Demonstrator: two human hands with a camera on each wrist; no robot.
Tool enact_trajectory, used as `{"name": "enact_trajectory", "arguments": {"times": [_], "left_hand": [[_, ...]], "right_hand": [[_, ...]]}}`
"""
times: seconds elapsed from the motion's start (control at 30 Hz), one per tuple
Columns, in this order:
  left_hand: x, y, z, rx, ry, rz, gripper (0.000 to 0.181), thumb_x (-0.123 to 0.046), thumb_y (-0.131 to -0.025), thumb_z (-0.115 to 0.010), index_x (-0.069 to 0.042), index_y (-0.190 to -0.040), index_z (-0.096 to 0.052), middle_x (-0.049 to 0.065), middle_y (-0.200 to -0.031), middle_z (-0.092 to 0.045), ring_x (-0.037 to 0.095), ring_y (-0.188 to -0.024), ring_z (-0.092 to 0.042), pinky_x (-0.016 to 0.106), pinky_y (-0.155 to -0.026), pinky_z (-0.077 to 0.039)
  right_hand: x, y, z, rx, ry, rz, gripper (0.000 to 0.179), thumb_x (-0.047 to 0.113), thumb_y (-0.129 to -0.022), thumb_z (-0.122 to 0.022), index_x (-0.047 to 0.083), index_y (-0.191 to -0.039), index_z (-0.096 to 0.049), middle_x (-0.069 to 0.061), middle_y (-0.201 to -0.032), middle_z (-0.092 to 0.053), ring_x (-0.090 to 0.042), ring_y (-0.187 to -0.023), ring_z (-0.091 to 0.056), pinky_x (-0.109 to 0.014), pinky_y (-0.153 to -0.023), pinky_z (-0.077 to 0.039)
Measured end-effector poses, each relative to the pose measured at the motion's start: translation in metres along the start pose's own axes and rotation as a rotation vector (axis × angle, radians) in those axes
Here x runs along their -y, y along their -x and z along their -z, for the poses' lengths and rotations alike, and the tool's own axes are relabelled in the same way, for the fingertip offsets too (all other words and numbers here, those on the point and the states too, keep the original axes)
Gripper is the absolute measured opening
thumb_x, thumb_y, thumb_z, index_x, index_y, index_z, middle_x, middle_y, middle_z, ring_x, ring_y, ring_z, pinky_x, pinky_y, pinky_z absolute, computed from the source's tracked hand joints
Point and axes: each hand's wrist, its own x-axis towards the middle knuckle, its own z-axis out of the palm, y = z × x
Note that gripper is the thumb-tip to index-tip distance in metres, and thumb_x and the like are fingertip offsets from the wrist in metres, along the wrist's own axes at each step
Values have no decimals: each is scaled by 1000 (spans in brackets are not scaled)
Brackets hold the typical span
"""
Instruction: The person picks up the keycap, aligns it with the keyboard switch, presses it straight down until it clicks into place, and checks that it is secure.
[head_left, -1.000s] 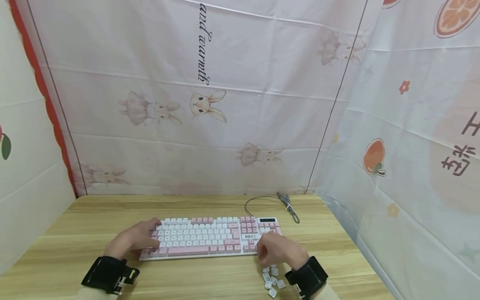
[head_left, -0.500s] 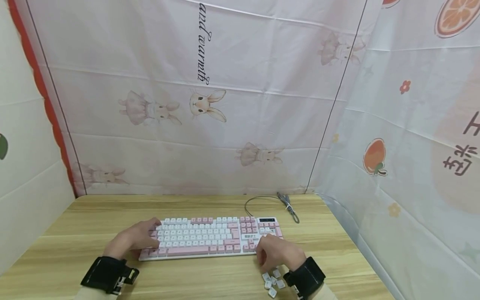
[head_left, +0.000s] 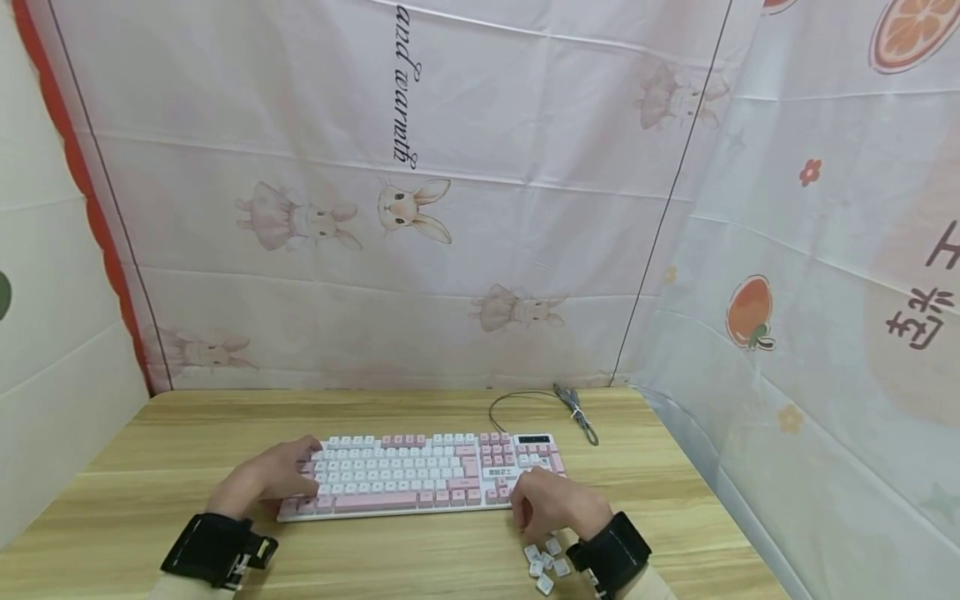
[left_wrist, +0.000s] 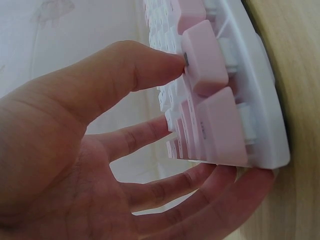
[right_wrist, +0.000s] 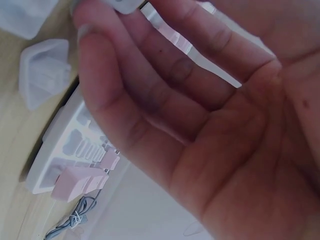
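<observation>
A pink-and-white keyboard lies flat on the table. My left hand holds its left end. In the left wrist view the thumb touches a pink key, and other fingertips meet the keyboard's side. My right hand is bent down at the front right of the keyboard, fingers curled. At its fingertips in the right wrist view is a white keycap, cut off by the frame's top and partly hidden by the fingers. Several loose white keycaps lie just below this hand.
Behind the keyboard's right part lies a bundled grey cable on the wooden table. A printed cloth hangs behind the table, with more cloth at both sides. Another loose keycap stands near the right fingers.
The loose keycaps under my right fingers have shifted, and fewer show in the pile than one second ago. My right hand has barely moved. My left hand stays on the keyboard.
</observation>
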Motion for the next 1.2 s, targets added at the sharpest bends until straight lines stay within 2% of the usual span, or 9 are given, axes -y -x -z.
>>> {"name": "enact_trajectory", "arguments": {"times": [0.17, 0.5, 0.83, 1.0, 1.2], "left_hand": [[-1, 2, 0, -1, -11, -4, 68, -18, -84, -77, 1, -143, -47, 36, -144, -49, 37, -105, -55, 39, -70, -51], [0, 2, 0, -4, -44, -22, 67, -19, -84, -77, 1, -141, -49, 37, -144, -50, 38, -106, -54, 47, -82, -51], [1, 1, 0, -5, -46, -24, 67, -20, -84, -77, 1, -141, -49, 36, -144, -50, 37, -107, -54, 50, -85, -51], [0, 2, 1, -4, -43, -22, 67, -19, -84, -77, 1, -141, -49, 36, -143, -51, 37, -107, -54, 49, -84, -51], [1, 1, 0, 3, -41, -21, 67, -19, -84, -77, 1, -141, -49, 35, -143, -52, 37, -109, -55, 51, -86, -51]], "right_hand": [[0, 0, 1, -5, -9, -5, 20, 1, -72, -88, 16, -74, -74, 10, -68, -61, -3, -62, -50, -21, -58, -42], [-1, -1, 4, -52, 0, 50, 22, -6, -71, -82, 13, -79, -75, 8, -71, -61, -2, -65, -47, -20, -60, -42], [-3, -1, 6, -62, 15, 56, 23, -6, -73, -82, 13, -81, -75, 5, -74, -64, -3, -66, -48, -20, -62, -44], [-4, -3, 7, -93, 31, 97, 22, -8, -72, -81, 11, -81, -74, 2, -74, -65, -1, -66, -47, -18, -63, -44], [-4, -1, 7, -124, 44, 109, 22, -8, -71, -80, 10, -82, -74, 3, -74, -65, 0, -65, -47, -18, -62, -45]]}}
